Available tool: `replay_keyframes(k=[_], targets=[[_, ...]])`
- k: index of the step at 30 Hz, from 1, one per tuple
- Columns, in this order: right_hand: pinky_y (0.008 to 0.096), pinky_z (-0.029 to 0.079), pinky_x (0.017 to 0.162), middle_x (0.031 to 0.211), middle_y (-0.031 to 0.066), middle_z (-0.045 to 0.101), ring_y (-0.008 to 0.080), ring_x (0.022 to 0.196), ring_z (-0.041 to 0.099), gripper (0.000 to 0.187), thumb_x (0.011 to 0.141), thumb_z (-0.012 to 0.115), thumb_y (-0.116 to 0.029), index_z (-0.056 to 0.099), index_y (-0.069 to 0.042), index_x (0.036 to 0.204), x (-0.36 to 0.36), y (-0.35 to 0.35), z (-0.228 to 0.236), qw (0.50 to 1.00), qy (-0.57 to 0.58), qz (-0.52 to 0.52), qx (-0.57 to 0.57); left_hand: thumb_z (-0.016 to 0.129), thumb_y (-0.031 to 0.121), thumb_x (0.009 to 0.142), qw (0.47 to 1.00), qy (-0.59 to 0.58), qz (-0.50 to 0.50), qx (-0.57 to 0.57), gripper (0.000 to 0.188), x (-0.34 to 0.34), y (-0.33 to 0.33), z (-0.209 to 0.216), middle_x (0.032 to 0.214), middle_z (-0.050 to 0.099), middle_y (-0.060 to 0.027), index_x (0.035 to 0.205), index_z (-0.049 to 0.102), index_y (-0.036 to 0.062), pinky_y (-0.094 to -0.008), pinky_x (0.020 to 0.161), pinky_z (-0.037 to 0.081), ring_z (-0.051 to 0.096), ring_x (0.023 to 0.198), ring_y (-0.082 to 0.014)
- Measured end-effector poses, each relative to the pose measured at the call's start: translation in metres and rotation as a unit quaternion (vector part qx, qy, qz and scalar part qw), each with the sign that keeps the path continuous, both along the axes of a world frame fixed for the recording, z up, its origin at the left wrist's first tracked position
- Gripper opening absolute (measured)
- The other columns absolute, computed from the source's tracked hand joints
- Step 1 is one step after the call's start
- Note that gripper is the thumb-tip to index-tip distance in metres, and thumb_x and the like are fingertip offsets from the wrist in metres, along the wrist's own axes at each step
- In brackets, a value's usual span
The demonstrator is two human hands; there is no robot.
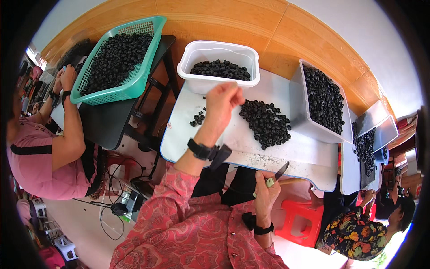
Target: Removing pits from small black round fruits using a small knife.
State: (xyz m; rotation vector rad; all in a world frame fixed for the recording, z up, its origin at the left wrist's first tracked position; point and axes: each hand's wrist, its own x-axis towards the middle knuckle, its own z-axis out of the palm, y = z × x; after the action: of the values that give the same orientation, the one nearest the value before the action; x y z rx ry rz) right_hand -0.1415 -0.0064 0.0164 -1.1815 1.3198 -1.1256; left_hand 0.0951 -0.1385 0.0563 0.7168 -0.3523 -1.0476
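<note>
White tabletop (309, 157) bore piled black parts (266, 123). Right hand (266, 193) gripped a bare-bladed knife (280, 172) near its edge; slippage could have caused cuts. Left hand (220, 104), apart, curled beside a white bin (192, 80), grasp undeterminable.

We stretch our left forearm (190, 163) well forward, the left hand (223, 102) raised, its fingers bent together and slightly blurred. Our right forearm (267, 240) is lower and nearer to us, the right hand (267, 194) curled in a grip, thumb pointing forward.

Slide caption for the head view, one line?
Left hand near a white tub, right hand holding a knife, black parts piled on the table.
</note>
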Motion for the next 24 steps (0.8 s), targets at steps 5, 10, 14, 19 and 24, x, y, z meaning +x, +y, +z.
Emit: replay_keyframes(k=[5, 10, 14, 19, 24], targets=[[0.0191, 0.029, 0.046, 0.062, -0.007, 0.047, 0.001, 0.051, 0.039, 0.008, 0.092, 0.066, -0.009, 0.062, -0.006, 0.085, -0.004, 0.0, 0.001, 1.0, -0.001, 0.003, 0.029, 0.068, 0.012, 0.089, 0.952, -0.252, -0.083, 0.154, 0.015, -0.048, 0.036, -0.049, 0.081, 0.065, -0.006, 0.096, 0.065, -0.0009, -0.0277, 0.059, 0.052, 0.06, 0.063, -0.0124], [0.0187, 0.03, 0.045, 0.063, -0.0065, 0.049, 0.0011, 0.051, 0.04, 0.008, 0.092, 0.067, -0.011, 0.063, -0.006, 0.087, -0.004, -0.001, -0.001, 1.0, -0.018, 0.011, 0.022, 0.07, 0.008, 0.084, 0.821, -0.56, 0.052, 0.098, 0.012, -0.08, 0.044, -0.08, 0.083, 0.064, -0.0133, 0.093, 0.066, 0.0013, -0.0334, 0.059, 0.049, 0.062, 0.067, -0.0226], [0.0188, 0.03, 0.045, 0.063, -0.0062, 0.05, 0.0012, 0.051, 0.041, 0.009, 0.092, 0.067, -0.011, 0.063, -0.006, 0.087, -0.009, -0.003, -0.005, 0.999, -0.02, 0.008, 0.027, 0.069, 0.008, 0.083, 0.779, -0.621, 0.048, 0.069, 0.012, -0.092, 0.04, -0.076, 0.083, 0.059, -0.0144, 0.093, 0.065, 0.0036, -0.038, 0.06, 0.049, 0.061, 0.067, -0.0304], [0.0191, 0.031, 0.046, 0.064, -0.0059, 0.05, 0.0015, 0.051, 0.041, 0.01, 0.091, 0.068, -0.012, 0.062, -0.005, 0.087, -0.011, -0.004, -0.008, 0.999, -0.013, 0.007, 0.03, 0.069, 0.008, 0.082, 0.711, -0.699, 0.013, 0.08, 0.017, -0.094, 0.044, -0.075, 0.09, 0.056, -0.0145, 0.098, 0.064, 0.0065, -0.0422, 0.065, 0.05, 0.061, 0.077, -0.0338], [0.0191, 0.032, 0.046, 0.065, -0.0057, 0.051, 0.0017, 0.052, 0.041, 0.011, 0.091, 0.069, -0.013, 0.062, -0.004, 0.088, -0.013, -0.006, -0.011, 0.999, -0.01, 0.007, 0.031, 0.07, 0.007, 0.08, 0.677, -0.729, 0.007, 0.098, 0.021, -0.097, 0.048, -0.074, 0.096, 0.055, -0.0143, 0.099, 0.062, 0.0062, -0.0439, 0.068, 0.051, 0.06, 0.084, -0.035]])
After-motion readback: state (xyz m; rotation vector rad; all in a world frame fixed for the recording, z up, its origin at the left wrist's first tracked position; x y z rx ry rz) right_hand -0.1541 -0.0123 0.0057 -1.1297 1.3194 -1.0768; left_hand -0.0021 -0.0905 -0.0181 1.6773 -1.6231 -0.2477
